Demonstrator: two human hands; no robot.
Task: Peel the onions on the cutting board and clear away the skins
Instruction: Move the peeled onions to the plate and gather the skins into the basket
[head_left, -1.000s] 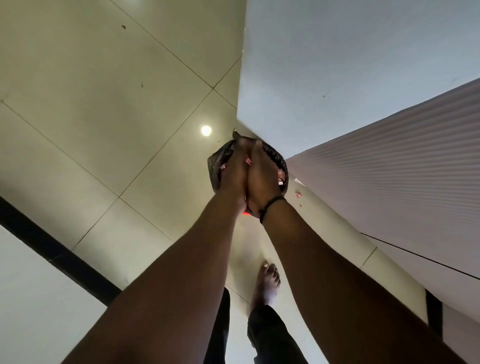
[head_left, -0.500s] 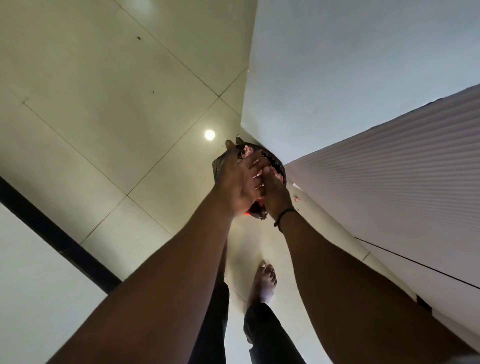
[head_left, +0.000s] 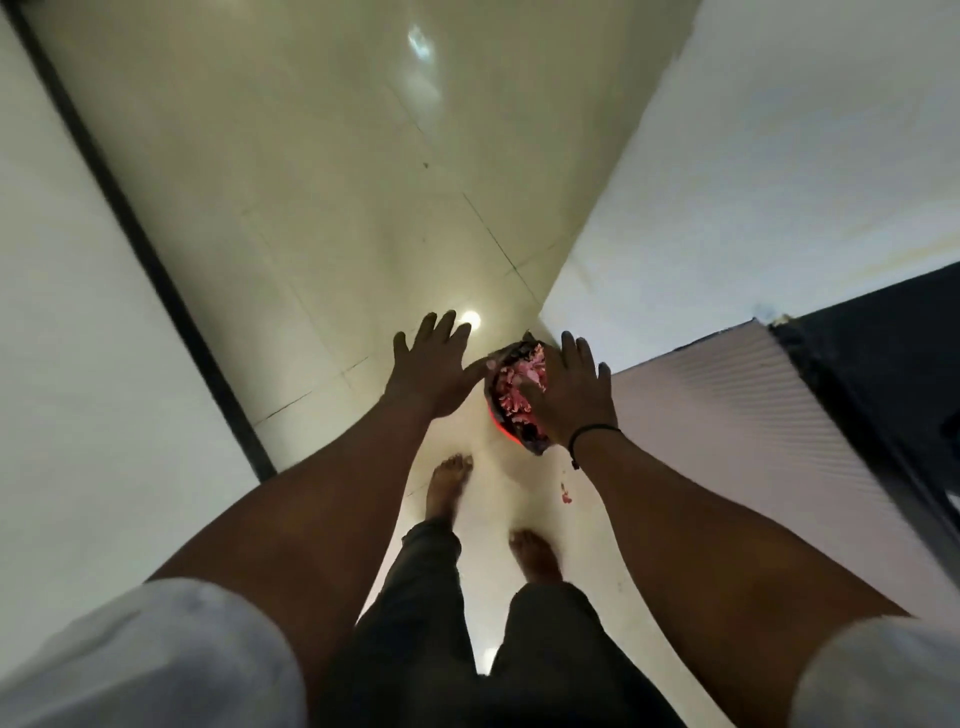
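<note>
A bin (head_left: 521, 451) lined with a dark bag stands on the floor (head_left: 332, 218) against the wall, full of pink onion skins (head_left: 511, 387). Left hand (head_left: 434, 371) and right hand (head_left: 571, 397) hover spread above it, each grip released; one skin scrap (head_left: 565, 496) lies on the floor beside the bin

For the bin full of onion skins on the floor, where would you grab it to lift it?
Grip the bin by its near rim, from above on the person's side: its mouth faces up, skins heaped inside, and the wall crowds its far side.
</note>
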